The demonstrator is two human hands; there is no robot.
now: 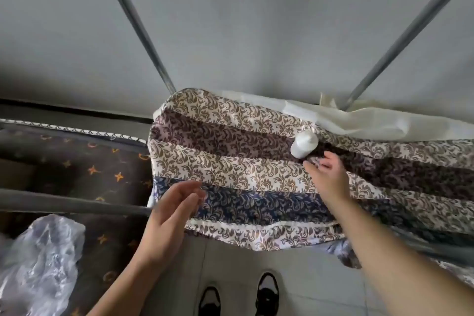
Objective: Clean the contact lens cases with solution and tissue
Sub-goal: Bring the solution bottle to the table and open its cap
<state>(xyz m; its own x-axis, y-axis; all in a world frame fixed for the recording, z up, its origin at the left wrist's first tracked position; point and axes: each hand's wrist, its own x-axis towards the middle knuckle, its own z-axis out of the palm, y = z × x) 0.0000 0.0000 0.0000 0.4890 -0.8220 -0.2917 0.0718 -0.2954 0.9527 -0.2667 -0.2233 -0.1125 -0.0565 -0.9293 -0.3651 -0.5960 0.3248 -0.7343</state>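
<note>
White bottle [304,143]; brown, maroon and navy leaf-patterned cloth [230,161]; black-and-white shoes [268,295].

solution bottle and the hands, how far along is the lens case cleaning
Nothing looks done: no lens case or tissue shows in the head view. In hand: nothing held; the right hand is open, its fingers just short of the white solution bottle lying on the patterned cloth, and the left hand is open and empty. Left: likely grasping the bottle, then all rinsing and wiping.
</note>
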